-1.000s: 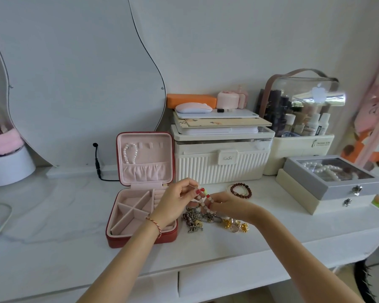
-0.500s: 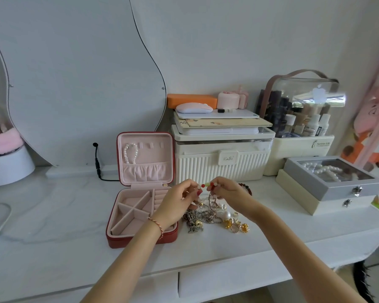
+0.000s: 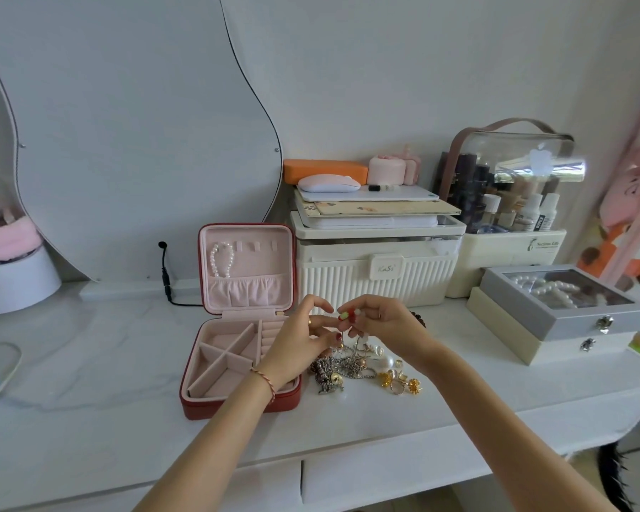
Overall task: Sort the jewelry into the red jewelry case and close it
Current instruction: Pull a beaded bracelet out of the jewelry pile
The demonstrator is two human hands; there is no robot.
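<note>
- Head view: both hands, left [image 3: 303, 338] and right [image 3: 388, 323], pinch a beaded piece [image 3: 348, 315] above the pile [image 3: 363, 367].
- Best lift slowly, freeing its chain before moving to the case [image 3: 237, 364].

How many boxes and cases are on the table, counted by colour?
Red jewelry case: 1
White ribbed box: 1
Cream organizer with clear lid: 1
Grey glass-top box: 1
Cream box under it: 1
Orange case: 1
Total: 6
</note>
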